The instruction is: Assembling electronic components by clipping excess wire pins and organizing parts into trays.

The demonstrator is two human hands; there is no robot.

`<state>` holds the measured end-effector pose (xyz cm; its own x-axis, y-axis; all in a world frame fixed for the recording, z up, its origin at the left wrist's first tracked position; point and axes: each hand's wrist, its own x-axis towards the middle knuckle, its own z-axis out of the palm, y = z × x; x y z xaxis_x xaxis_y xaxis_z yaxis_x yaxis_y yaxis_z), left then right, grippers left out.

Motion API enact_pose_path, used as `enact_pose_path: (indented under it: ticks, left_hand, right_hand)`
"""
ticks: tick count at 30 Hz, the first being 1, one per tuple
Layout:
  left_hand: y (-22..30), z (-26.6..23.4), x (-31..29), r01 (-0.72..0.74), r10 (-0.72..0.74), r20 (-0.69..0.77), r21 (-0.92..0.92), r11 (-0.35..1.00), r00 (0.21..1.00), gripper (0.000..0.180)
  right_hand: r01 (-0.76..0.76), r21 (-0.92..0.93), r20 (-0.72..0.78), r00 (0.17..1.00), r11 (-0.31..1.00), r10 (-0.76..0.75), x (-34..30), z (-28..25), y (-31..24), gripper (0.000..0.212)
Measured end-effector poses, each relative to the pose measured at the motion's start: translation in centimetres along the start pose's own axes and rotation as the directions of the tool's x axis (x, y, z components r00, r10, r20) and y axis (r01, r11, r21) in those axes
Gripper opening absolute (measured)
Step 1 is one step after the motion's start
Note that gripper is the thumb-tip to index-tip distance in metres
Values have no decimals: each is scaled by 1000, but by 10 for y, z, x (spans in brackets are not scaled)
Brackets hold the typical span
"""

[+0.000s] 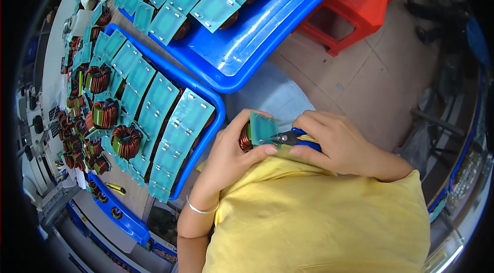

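Observation:
In front of my yellow shirt, my left hand (232,145) grips a copper-wound coil (246,138) fixed to a small green circuit board (262,127). The board's flat face is turned up, and the fingers and thumb hold it by its edges. My right hand (332,142) is closed around blue-handled wire cutters (296,139). The dark jaws of the cutters touch the board's right edge near its lower corner. Whether a wire end lies between the jaws is too small to tell.
At the left, a blue tray (218,113) holds rows of coil boards, with loose copper coils (126,142) beside and on them. A second blue tray (226,80) stands farther off, partly filled. Past it is a red stool (355,3). A yellow knife (116,188) lies at the lower left.

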<state>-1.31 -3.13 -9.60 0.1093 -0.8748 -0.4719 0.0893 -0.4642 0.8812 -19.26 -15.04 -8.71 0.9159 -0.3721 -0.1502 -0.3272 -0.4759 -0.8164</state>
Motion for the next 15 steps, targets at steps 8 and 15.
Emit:
enact_pose_path:
  ticks: [8,15]
  left_hand:
    - [20,0,-11,-139,154,-61,208,968,986,54]
    - [24,1,-13,-122,136,-71,169,978,988,55]
  right_hand:
    - [132,-144,-74,987,981,-143,2,-6,-16,37]
    - [163,-158,-82,981,974,-177,4,-7,-19,38]
